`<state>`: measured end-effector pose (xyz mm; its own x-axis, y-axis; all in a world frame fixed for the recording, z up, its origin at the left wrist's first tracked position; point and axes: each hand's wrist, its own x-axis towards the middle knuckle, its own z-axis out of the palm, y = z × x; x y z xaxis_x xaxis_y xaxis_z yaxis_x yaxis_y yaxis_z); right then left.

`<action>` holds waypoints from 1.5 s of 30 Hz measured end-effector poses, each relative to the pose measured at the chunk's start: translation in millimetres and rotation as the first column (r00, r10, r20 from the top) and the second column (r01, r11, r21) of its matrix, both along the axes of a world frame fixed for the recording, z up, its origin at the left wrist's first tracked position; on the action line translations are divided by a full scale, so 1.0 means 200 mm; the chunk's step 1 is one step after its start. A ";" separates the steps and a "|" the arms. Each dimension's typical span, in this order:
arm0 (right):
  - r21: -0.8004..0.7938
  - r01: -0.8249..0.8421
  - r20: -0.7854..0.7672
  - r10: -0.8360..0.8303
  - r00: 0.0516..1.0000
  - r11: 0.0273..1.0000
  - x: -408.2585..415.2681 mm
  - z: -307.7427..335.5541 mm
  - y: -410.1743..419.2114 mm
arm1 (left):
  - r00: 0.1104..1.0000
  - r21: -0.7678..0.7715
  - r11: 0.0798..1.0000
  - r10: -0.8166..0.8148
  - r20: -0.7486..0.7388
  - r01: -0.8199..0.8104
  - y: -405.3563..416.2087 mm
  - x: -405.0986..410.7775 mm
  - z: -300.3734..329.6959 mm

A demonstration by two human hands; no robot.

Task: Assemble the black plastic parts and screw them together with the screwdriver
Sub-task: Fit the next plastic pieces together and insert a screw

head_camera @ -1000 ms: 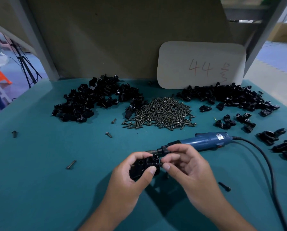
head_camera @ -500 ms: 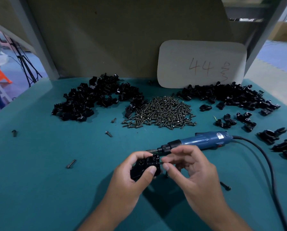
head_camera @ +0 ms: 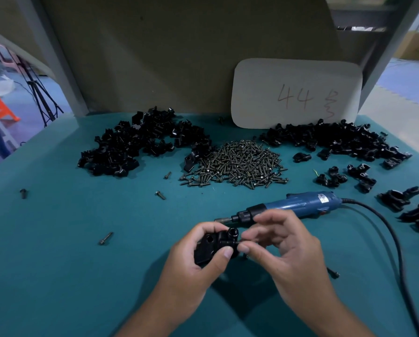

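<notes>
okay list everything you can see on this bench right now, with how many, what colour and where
Black plastic assembly: one, black, held above the table near centre.
Screw: one, dark, at the assembly's right side.
Electric screwdriver: one, blue, lying right of centre.
Screw pile: many, dark metal, centre back.
Left parts pile: many, black, back left.
Right parts pile: many, black, back right.
Card: one, white, marked 44, against the back wall.
Table: one, teal.
Left hand: grips the assembly.
Right hand: pinches the screw.

The table is blue-green, the plastic parts are black, the pile of screws is dark grey-brown, the screwdriver is blue with a black cord, and the card is white with reddish writing
</notes>
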<state>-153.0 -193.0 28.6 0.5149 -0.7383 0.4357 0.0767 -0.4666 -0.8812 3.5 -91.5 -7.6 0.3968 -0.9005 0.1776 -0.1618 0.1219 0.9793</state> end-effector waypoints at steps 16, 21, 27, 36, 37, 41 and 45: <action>0.028 0.032 -0.161 -0.027 0.987 0.999 0.00 -0.01 0.01 | 0.999 -0.021 0.999 0.027 0.044 -0.026 0.01 -0.02 0.04; -0.016 0.041 -0.224 -0.044 0.974 0.999 0.01 -0.01 0.02 | 0.990 -0.014 0.999 0.048 0.135 -0.047 0.02 -0.03 0.05; -0.059 -0.023 -0.316 0.003 0.949 0.998 0.00 -0.02 0.01 | 0.992 -0.016 0.998 0.066 0.108 -0.065 0.01 -0.04 0.06; -0.160 -0.098 -0.361 0.034 0.932 0.982 -0.02 -0.02 -0.02 | 0.997 -0.011 0.998 0.065 0.037 -0.064 0.01 -0.02 0.06; -0.191 -0.099 -0.378 0.020 0.926 0.977 -0.02 -0.02 -0.02 | 0.997 -0.009 0.998 0.059 0.043 -0.059 0.01 -0.02 0.06; -0.242 -0.132 -0.429 0.016 0.903 0.961 -0.01 -0.03 0.00 | 0.993 -0.006 0.999 0.052 0.107 -0.051 0.02 -0.04 0.07; -0.188 -0.157 -0.446 0.058 0.893 0.970 -0.03 -0.03 -0.01 | 0.997 -0.014 0.999 0.033 0.075 -0.032 0.02 -0.05 0.07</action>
